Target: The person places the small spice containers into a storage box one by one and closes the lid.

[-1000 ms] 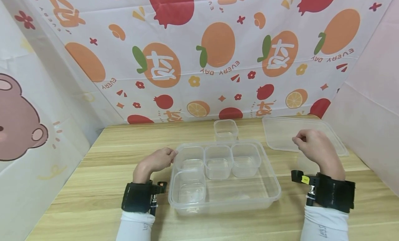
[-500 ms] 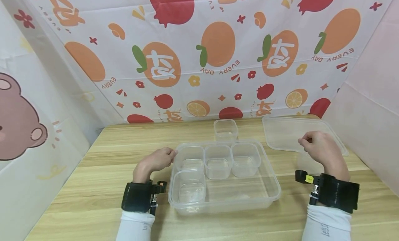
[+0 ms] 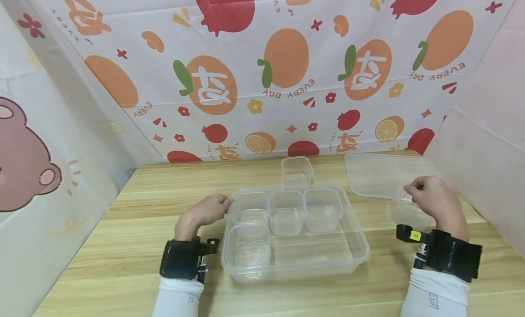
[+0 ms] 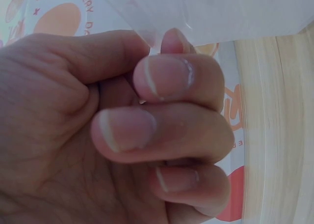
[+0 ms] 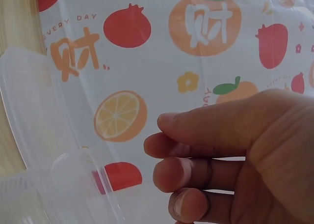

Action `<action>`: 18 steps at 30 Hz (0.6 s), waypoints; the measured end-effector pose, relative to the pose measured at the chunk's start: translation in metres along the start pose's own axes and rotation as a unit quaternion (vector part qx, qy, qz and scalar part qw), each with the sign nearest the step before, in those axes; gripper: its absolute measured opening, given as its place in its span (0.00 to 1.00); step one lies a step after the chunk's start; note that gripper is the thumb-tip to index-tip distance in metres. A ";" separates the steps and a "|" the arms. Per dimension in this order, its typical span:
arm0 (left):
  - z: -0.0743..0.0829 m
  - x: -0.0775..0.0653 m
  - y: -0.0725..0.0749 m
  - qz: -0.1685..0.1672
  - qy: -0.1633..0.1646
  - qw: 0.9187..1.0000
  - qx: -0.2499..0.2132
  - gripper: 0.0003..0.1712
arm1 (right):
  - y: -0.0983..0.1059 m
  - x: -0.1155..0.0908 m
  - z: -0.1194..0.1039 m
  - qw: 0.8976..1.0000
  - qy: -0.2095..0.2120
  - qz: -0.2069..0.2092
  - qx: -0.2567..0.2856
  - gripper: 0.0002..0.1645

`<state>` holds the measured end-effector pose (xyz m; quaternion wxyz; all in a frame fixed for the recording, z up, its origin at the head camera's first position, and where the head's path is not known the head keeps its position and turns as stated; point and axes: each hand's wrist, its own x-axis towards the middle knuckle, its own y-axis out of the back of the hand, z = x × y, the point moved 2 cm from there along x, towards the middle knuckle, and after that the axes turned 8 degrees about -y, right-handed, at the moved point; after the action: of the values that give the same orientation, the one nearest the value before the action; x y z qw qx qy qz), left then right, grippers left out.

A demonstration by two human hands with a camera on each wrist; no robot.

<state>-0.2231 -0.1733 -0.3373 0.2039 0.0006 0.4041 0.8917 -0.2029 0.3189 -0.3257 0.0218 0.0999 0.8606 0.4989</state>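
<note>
My left hand pinches the left rim of a large clear plastic box between thumb and forefinger; its other fingers curl in, as the left wrist view shows. Several small square clear cups stand inside the box, three along its back, such as the middle cup, and a front-left cup. My right hand, fingers loosely bent and nothing between them, hovers beside a small clear cup on the table's right. In the right wrist view this cup lies left of the fingertips, with a gap.
Behind the box stands another small clear cup. A flat clear lid lies at the back right, partly behind my right hand. Printed cloth hangs along the table's back edge, with pale side walls left and right.
My right hand has moved rightward and slightly toward me, uncovering more of the small cup at the right. My left hand keeps its pinch on the box, which has not moved.
</note>
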 end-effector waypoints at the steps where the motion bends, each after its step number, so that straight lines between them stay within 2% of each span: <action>1: 0.000 0.000 0.000 -0.001 0.000 1.000 0.001 0.19 | 0.000 0.000 0.000 1.000 -0.005 -0.003 0.002 0.18; 12: 0.000 0.002 0.001 -0.004 0.002 1.000 0.002 0.19 | 0.005 -0.002 0.004 0.999 -0.040 0.004 0.000 0.19; 15: 0.000 0.003 0.001 -0.005 0.001 1.000 0.002 0.19 | 0.008 -0.004 0.009 0.998 -0.064 -0.007 0.003 0.19; 18: 0.000 0.003 0.001 -0.004 -0.001 1.000 0.001 0.19 | 0.010 -0.007 0.018 0.994 -0.106 -0.018 0.009 0.21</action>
<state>-0.2266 -0.1729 -0.3366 0.2084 0.0002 0.4044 0.8906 -0.1924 0.3378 -0.3265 0.1213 0.1367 0.8593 0.4776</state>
